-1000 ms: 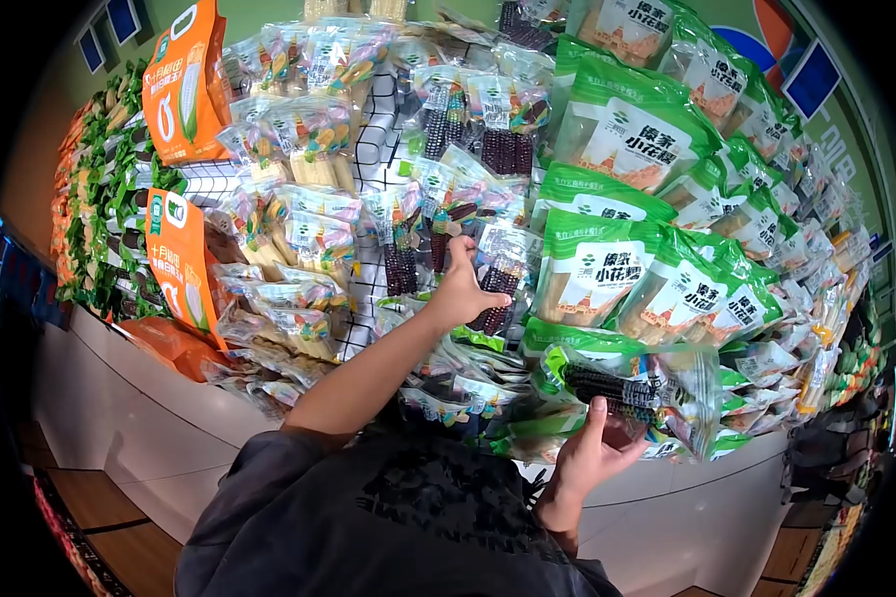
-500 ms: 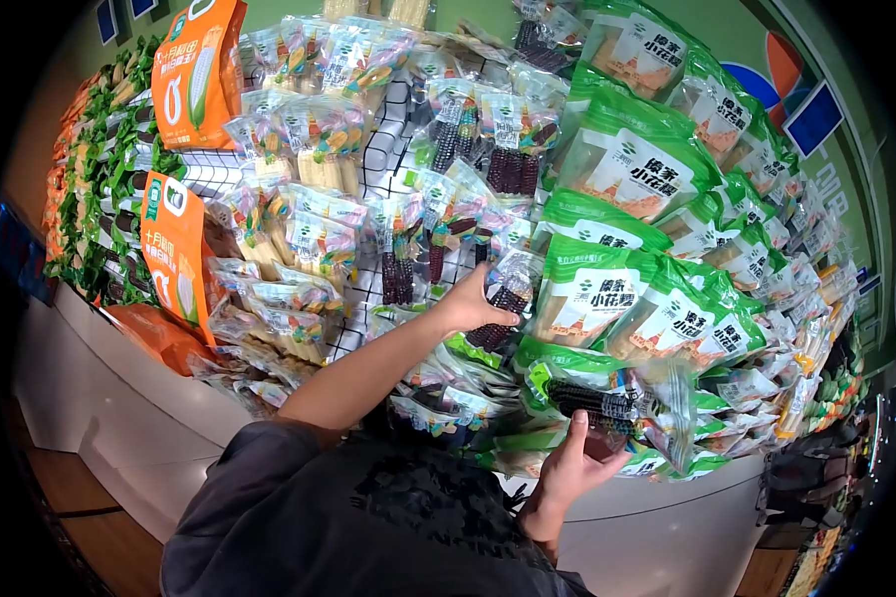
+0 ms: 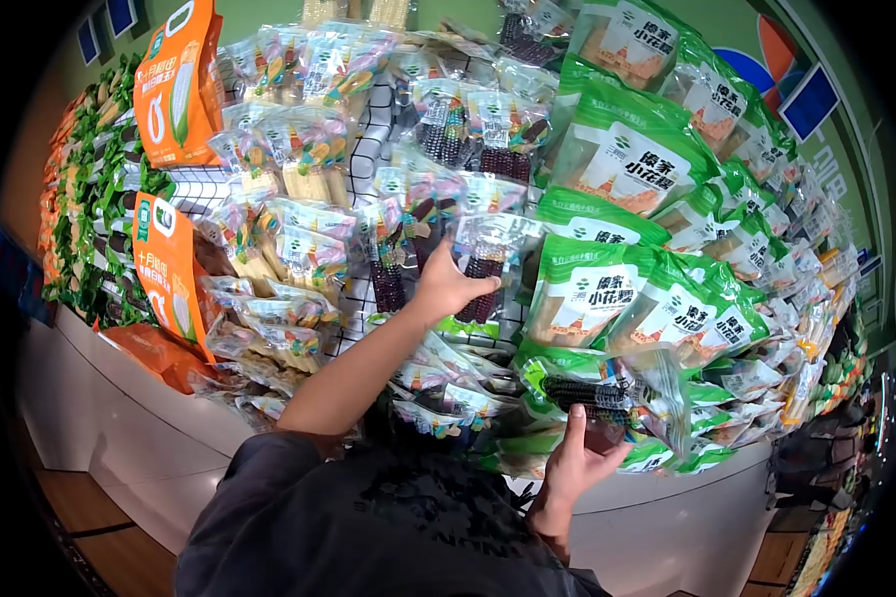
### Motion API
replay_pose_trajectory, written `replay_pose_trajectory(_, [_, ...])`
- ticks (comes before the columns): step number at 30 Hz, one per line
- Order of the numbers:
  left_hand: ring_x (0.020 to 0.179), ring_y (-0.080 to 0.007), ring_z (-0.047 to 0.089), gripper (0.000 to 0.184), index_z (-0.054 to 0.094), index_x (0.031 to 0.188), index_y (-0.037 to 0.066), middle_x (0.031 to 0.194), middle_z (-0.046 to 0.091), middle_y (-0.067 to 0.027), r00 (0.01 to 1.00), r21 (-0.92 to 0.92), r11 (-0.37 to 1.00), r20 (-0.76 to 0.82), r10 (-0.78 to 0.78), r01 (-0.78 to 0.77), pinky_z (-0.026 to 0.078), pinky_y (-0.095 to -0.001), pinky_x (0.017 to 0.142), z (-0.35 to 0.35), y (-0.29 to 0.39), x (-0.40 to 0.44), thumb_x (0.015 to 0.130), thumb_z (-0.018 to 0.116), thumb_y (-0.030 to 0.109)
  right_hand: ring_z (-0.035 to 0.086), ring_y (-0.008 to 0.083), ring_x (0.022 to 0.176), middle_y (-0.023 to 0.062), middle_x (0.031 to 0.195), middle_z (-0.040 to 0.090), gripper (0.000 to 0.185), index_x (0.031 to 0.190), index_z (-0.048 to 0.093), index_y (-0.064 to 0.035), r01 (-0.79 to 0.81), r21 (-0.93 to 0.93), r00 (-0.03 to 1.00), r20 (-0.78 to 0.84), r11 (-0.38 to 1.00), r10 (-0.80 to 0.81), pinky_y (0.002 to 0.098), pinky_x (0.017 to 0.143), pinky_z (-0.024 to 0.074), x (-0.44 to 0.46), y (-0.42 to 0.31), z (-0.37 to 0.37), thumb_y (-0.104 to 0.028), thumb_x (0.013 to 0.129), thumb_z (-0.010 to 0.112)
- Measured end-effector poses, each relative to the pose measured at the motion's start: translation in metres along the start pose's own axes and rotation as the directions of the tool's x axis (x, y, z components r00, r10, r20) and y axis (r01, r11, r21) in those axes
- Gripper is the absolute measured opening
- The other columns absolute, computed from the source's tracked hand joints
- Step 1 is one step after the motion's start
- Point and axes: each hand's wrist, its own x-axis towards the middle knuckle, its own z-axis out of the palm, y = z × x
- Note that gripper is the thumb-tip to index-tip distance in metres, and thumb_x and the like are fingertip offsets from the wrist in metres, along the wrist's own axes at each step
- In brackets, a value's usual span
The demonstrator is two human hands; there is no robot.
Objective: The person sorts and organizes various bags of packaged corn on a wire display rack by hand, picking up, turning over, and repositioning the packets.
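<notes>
Head view: the left hand (image 3: pixel 448 289) curves at the left edge of a purple pack (image 3: pixel 483 284), thumb over its front; whether the fingers close behind it, I cannot tell. That pack stands among other corn packs, just beside the green bags (image 3: pixel 583 298). The right hand (image 3: pixel 575 463) grips a black pack (image 3: pixel 585 391) low down, thumb on top, before the lower bags. Slick film (loose and crinkled at its right end) could let the cob's weight tip this pack from so small a hold. Pulling the purple one could drag neighbours whose edges overlap it.
</notes>
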Motion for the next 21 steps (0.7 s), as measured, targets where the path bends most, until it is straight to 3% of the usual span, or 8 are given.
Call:
replay_pose_trajectory(1, [0.108,-0.0240,0.068,0.084,0.055,0.132,-0.004,0.118,0.071,-0.0147,0.999,-0.053,0.998,0.005,-0.039,0.040,0.051,-0.0378,0.102,-0.004,-0.001,0.005,0.064,0.096,0.022,0.065,0.0146,0.100,0.0106,0.118,0.067,0.056,0.137,0.047,-0.0004,-0.032,-0.007,0.999,0.007,0.999,0.032,0.0310,0.089,0.0537,-0.001,0.000,0.001,0.007,0.090,0.075])
replay_pose_trajectory(4, [0.122,-0.0273,0.061,0.086,0.054,0.135,-0.003,0.131,0.064,-0.0188,0.979,-0.182,0.968,0.132,-0.152,0.175,0.046,-0.0406,0.109,-0.003,0.000,0.009,0.064,0.096,0.025,0.065,0.0135,0.096,0.0097,0.115,0.068,0.058,0.139,0.045,-0.0020,-0.003,0.012,0.998,0.069,1.000,0.002,0.0294,0.086,0.0543,0.002,0.003,0.001,0.008,0.091,0.075])
replay_pose_trajectory(6, [0.138,-0.0309,0.047,0.090,0.053,0.140,-0.001,0.147,0.050,-0.0227,0.996,0.253,0.964,-0.007,-0.084,0.083,0.037,-0.0434,0.117,0.002,0.000,0.009,0.066,0.096,0.028,0.066,0.0134,0.096,0.0095,0.115,0.068,0.060,0.141,0.044,-0.0026,0.024,-0.001,0.998,0.059,1.000,-0.024,0.0291,0.085,0.0545,0.003,0.011,0.000,0.009,0.091,0.074])
replay_pose_trajectory(10, [0.149,-0.0327,0.031,0.094,0.052,0.142,-0.001,0.156,0.035,-0.0239,0.995,0.194,0.981,0.097,-0.033,0.013,0.028,-0.0443,0.122,0.004,-0.022,0.016,0.066,0.097,0.031,0.066,0.0134,0.095,0.0093,0.114,0.069,0.063,0.144,0.042,-0.0024,0.038,0.024,0.999,0.033,0.999,-0.039,0.0285,0.084,0.0544,0.001,0.011,0.000,0.011,0.091,0.073])
replay_pose_trajectory(12, [0.140,-0.0299,0.046,0.086,0.055,0.138,0.000,0.147,0.048,-0.0217,0.993,-0.030,0.998,0.106,-0.058,0.061,0.037,-0.0430,0.117,0.005,-0.030,0.016,0.068,0.097,0.026,0.066,0.0134,0.095,0.0094,0.115,0.069,0.063,0.144,0.042,-0.0021,0.035,0.014,0.999,0.017,0.999,-0.035,0.0283,0.084,0.0543,0.002,0.009,0.001,0.011,0.091,0.073])
replay_pose_trajectory(13, [0.140,-0.0299,0.046,0.086,0.055,0.138,0.000,0.147,0.048,-0.0217,0.991,-0.023,0.997,0.113,-0.067,0.070,0.037,-0.0430,0.117,0.005,-0.015,0.012,0.068,0.097,0.026,0.067,0.0135,0.095,0.0095,0.115,0.069,0.063,0.144,0.042,-0.0018,0.036,0.006,0.999,0.018,0.999,-0.036,0.0281,0.084,0.0542,0.002,0.007,0.002,0.011,0.091,0.073])
replay_pose_trajectory(15, [0.116,-0.0233,0.063,0.079,0.050,0.137,-0.001,0.129,0.064,-0.0122,0.935,-0.094,0.951,0.234,-0.267,0.295,0.050,-0.0384,0.103,0.000,0.018,0.003,0.073,0.095,0.012,0.066,0.0128,0.092,0.0089,0.112,0.069,0.062,0.143,0.043,-0.0014,-0.005,0.022,1.000,0.001,1.000,0.005,0.0275,0.082,0.0537,0.002,0.000,0.005,0.011,0.091,0.073])
replay_pose_trajectory(21, [0.108,-0.0167,0.066,0.059,0.065,0.124,0.001,0.120,0.070,-0.0066,0.947,-0.113,0.984,0.305,-0.101,0.141,0.052,-0.0363,0.096,-0.007,0.001,-0.003,0.073,0.093,0.009,0.065,0.0107,0.084,0.0065,0.102,0.070,0.060,0.141,0.044,-0.0010,0.055,-0.044,0.997,0.049,0.998,-0.053,0.0250,0.075,0.0521,0.002,0.003,-0.001,0.009,0.090,0.075])
